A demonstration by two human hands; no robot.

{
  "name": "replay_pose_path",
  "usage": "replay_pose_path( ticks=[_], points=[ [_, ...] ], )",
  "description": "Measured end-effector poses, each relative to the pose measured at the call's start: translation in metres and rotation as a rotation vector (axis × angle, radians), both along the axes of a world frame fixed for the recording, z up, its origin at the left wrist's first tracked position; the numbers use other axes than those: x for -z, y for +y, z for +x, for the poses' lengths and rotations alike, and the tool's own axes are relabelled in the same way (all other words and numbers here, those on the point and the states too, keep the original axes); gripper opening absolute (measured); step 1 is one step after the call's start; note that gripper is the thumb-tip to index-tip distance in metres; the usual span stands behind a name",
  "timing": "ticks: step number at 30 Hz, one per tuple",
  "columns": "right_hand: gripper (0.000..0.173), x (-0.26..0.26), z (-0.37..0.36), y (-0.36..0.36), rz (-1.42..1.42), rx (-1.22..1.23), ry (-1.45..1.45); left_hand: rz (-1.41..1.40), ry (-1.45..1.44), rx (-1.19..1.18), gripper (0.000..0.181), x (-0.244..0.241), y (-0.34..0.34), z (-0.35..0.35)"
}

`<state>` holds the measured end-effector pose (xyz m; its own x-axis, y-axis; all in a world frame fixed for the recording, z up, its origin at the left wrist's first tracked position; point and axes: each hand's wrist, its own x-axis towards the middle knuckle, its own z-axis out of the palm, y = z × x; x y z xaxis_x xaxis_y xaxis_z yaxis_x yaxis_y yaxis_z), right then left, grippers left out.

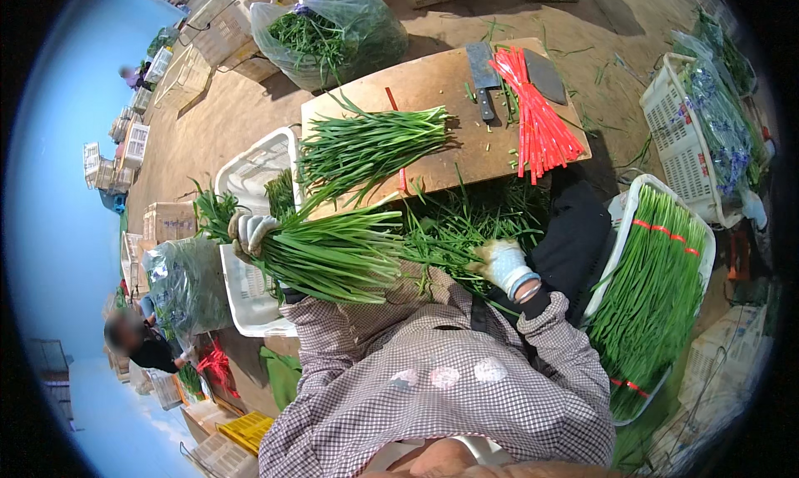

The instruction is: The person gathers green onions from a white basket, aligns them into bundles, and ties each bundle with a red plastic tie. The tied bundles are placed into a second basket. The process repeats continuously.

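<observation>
My left hand (253, 233), in a soiled knit glove, grips a thick bunch of garlic chives (340, 253) with its pale stem ends pointing right. My right hand (502, 267), gloved too, rests among loose chive leaves (468, 228) over my lap; its fingertips are partly hidden in them. In front of me a wooden board (474, 153) bears another pile of chives (374, 141), lying across a red strip (402, 180). A sheaf of red ties (540, 122) lies at the board's right, beside a cleaver (482, 72). A second broad blade (545, 77) is partly covered by the ties.
At my left stands a white plastic basket (240, 300) with some greens inside. Right of me, a white crate (708, 247) holds chives bound with red bands. A clear bag of greens (324, 38) sits beyond the board. A person (147, 347) works at far left near another bag (187, 284).
</observation>
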<state>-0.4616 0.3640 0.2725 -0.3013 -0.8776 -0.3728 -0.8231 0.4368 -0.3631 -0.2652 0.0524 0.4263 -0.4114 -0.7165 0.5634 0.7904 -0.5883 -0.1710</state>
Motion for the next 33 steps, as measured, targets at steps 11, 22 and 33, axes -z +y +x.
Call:
replay_pose_path(
  ticks=[11,22,33],
  points=[
    [0.028,-0.052,0.079,-0.084,-0.767,0.668,-1.774,-0.069,-0.095,0.06,0.012,0.014,0.007,-0.021],
    [0.034,-0.056,0.07,-0.077,-0.967,0.789,-1.712,0.045,-0.114,-0.022,0.009,0.031,-0.002,-0.006],
    [0.055,0.058,0.008,-0.006,0.105,0.208,0.271,0.1,-0.125,-0.124,0.009,0.031,-0.033,0.019]
  ],
)
